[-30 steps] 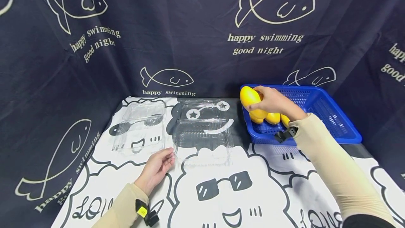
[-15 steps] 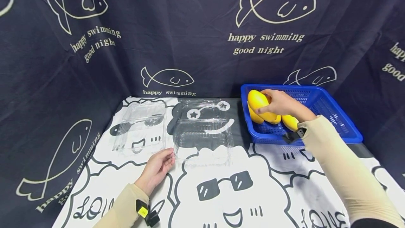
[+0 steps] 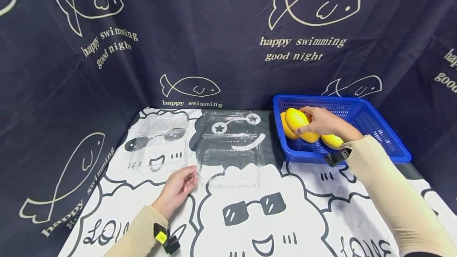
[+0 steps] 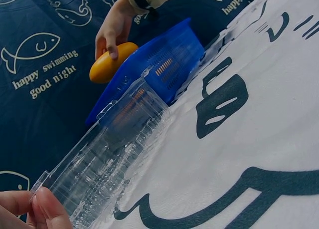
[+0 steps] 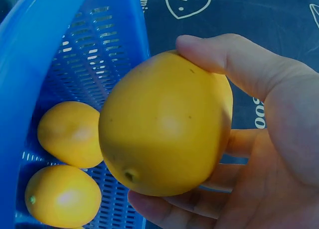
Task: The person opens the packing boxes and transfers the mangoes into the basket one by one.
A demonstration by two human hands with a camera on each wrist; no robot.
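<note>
My right hand (image 3: 323,123) grips a yellow mango (image 3: 296,120) over the left part of the blue basket (image 3: 378,130). In the right wrist view, thumb and fingers wrap round this large mango (image 5: 164,124), while two others lie in the basket below. The left hand (image 3: 176,189) is at the near left corner of an opened clear plastic clamshell box (image 3: 228,158). Close up in the left wrist view, thumb and finger (image 4: 50,209) pinch the corner of that box's rim (image 4: 42,181). No fruit shows in the box.
A second clear clamshell box (image 3: 160,146) stands opened on the left of the patterned white tablecloth (image 3: 303,225). Dark fish-print cloth (image 3: 228,50) hangs behind and at both sides. Another mango (image 3: 332,141) lies in the basket's front.
The right hand has moved right and down with the mango, from the basket's left rim to lower over the fruit. The left hand has stayed at the box corner.
</note>
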